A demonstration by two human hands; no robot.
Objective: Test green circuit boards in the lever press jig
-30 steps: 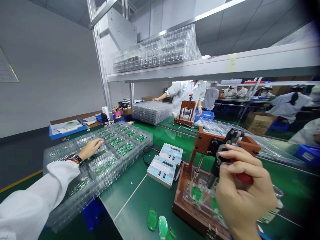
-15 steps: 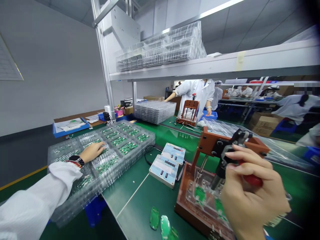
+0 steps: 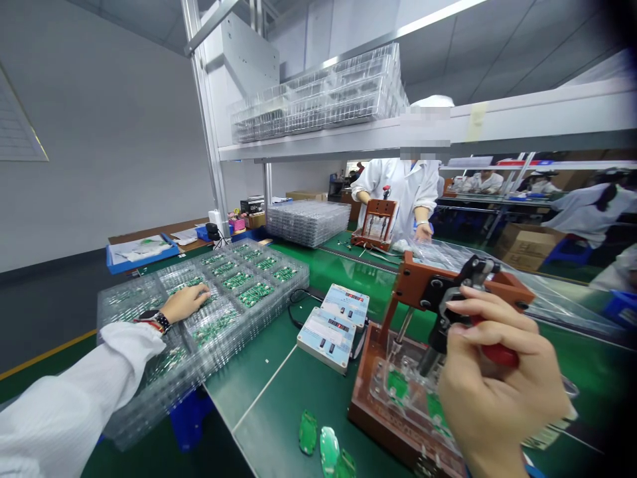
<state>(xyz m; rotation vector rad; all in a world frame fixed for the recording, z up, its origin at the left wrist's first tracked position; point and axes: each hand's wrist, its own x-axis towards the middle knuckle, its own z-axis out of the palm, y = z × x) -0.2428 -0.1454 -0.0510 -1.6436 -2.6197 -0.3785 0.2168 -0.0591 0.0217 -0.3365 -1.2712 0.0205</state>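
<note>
While the right hand (image 3: 497, 392) stays wrapped tight round the red lever (image 3: 492, 353) of the press (image 3: 398, 398), little has shifted since a moment ago; the left hand (image 3: 186, 302) has settled, fingers loosely curled and holding nothing, on the stacked trays (image 3: 233, 292) of boards; a board (image 3: 398, 384) sits under the press plate.

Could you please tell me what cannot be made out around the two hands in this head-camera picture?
- Red lever handle: mostly hidden by the right hand.
- Green boards in the press fixture: blurred behind its clear plate, partly behind the hand.
- Left hand fingertips: whether they pinch a board in the clear tray stack is too small to tell.
- Meter boxes: readouts illegible.
</note>
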